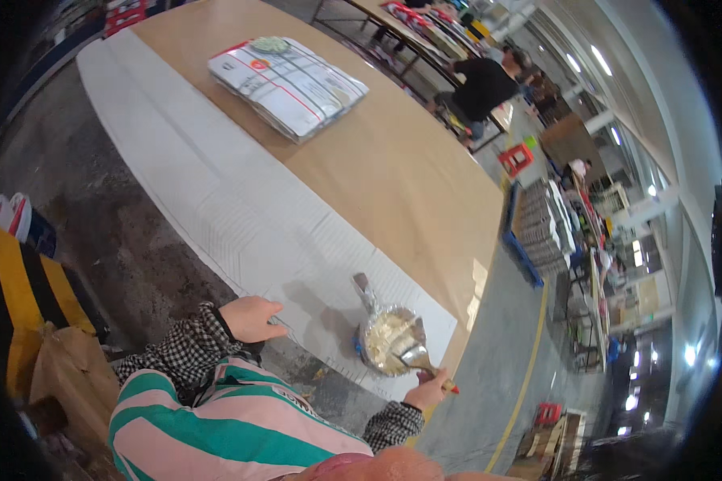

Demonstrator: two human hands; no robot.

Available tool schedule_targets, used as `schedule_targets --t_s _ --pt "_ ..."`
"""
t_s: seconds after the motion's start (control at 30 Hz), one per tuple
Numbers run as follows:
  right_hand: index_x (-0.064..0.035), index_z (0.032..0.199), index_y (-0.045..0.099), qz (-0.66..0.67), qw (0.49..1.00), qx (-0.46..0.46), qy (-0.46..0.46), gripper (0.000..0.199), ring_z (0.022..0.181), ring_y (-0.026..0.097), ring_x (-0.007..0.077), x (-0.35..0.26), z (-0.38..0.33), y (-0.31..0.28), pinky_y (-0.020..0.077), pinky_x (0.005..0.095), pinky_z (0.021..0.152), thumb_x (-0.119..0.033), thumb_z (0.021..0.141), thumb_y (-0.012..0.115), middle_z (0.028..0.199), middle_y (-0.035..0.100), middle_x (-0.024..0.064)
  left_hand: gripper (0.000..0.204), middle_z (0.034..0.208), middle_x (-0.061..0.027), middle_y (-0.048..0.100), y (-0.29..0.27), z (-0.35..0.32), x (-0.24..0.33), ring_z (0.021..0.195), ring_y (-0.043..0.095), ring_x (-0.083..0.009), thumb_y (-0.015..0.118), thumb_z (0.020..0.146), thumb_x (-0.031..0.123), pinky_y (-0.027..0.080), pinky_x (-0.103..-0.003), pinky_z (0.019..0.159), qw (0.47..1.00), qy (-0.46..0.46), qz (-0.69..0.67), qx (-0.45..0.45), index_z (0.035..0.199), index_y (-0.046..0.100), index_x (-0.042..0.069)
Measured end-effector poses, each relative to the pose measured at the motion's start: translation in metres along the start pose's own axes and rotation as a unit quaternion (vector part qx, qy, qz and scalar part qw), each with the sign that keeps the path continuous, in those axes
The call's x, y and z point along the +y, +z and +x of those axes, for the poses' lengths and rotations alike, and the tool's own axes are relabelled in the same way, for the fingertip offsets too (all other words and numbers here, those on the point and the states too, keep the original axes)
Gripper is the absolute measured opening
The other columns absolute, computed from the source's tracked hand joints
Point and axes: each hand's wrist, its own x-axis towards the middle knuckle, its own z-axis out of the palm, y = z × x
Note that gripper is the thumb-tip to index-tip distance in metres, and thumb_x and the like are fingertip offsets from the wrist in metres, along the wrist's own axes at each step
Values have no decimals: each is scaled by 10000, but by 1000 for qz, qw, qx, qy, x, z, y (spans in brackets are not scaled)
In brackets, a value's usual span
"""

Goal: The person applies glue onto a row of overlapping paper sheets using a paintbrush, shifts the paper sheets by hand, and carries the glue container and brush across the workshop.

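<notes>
My right hand (427, 389) is closed around the handle of a flat brush (417, 357), whose metal part dips over a round pan (389, 333) of cream-coloured paste. The pan stands near the right end of a long white paper strip (257, 216), and a stubby, paste-smeared handle sticks out from its far side. My left hand (251, 318) lies at the strip's near edge, with thumb and forefinger apart and nothing visible between them. Its other fingers are partly hidden. Brown board or paper (393, 176) covers the table beyond the strip.
A flat bundle of printed white sheets (289, 88), tied with strings, lies on the far part of the table. White tubs (20, 220) and a yellow-and-black striped post (24, 297) stand at left. A blue pallet of stacked goods (537, 228) and a seated person (483, 88) are beyond.
</notes>
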Motion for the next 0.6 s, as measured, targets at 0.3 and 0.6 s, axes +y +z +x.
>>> schedule_targets --t_s 0.3,0.6 --pt "4 919 499 -56 991 -120 -15 260 457 524 134 -16 -35 29 453 245 389 -220 855 616 737 585 82 605 1094 -256 568 10 8 1 1020 543 -378 544 836 424 433 -410 875 999 7 16 -41 1181 494 -71" --pt "13 953 534 -30 997 -55 -40 259 581 507 109 -40 -25 31 429 230 480 -238 896 566 807 572 59 627 1121 -259 556 11 2 -8 1038 539 -374 530 847 440 430 -402 885 999 -13 9 -38 1204 475 -73"
